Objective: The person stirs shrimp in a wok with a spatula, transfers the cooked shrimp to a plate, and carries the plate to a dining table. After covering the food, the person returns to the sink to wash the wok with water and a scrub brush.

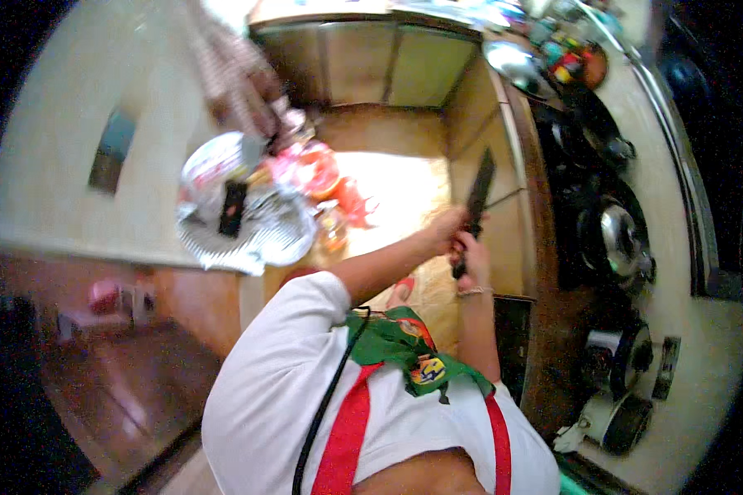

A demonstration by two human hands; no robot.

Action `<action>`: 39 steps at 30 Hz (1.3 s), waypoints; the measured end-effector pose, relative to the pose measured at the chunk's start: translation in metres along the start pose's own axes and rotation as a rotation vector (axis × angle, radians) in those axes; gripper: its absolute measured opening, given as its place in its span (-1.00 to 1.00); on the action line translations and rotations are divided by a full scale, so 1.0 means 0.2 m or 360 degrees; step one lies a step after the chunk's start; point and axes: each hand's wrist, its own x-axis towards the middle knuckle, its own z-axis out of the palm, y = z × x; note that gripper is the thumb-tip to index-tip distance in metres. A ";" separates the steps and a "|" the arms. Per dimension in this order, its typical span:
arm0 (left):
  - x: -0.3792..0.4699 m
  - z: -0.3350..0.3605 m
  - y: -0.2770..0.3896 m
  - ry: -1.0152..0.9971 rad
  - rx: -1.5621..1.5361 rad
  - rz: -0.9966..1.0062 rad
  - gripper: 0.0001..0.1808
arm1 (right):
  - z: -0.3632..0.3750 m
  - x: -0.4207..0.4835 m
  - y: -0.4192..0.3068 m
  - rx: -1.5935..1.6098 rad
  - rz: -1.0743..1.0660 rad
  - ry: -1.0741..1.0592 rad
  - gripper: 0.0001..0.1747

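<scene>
A dark-bladed knife point(482, 180) points up and away in front of my body, over the floor beside the counter on the right. My right hand point(475, 260), with a bracelet at the wrist, grips its black handle. My left hand point(451, 228) reaches across from the left and closes around the knife where blade and handle meet. Blur hides exactly how the fingers of each hand lie.
Along the right runs a counter point(523, 142) with a black gas stove point(569, 235), a pan with a shiny lid point(620, 238) and a bowl of colourful items point(579, 65). A silver foil-like tray point(278, 229), red plastic bags point(350, 198) and a jar point(331, 229) are at left.
</scene>
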 end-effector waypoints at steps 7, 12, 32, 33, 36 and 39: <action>0.62 0.14 0.50 -0.0050 0.0011 0.0136 -0.48 | -0.07 0.68 -0.55 0.0177 -0.0076 -0.0193 -0.82; 1.03 0.07 0.86 -0.0055 -0.0010 0.0206 -0.47 | 0.05 1.08 -0.91 0.0101 -0.0034 -0.0328 -0.81; 2.43 -0.29 2.31 0.0082 -0.0455 0.0343 -0.70 | 0.80 2.73 -2.01 0.0211 -0.0306 -0.0285 -0.89; 2.48 -0.33 2.31 0.0265 -0.0531 0.0270 -0.72 | 0.82 2.83 -2.01 0.0200 -0.0292 -0.0216 -0.89; 2.56 -0.40 2.41 0.0491 -0.0712 0.0201 -0.78 | 0.96 3.08 -2.13 0.0115 -0.0250 -0.0056 -0.86; 2.53 -0.45 2.50 0.0656 -0.0886 0.0222 -0.82 | 1.07 3.27 -2.11 0.0171 -0.0172 0.0071 -0.85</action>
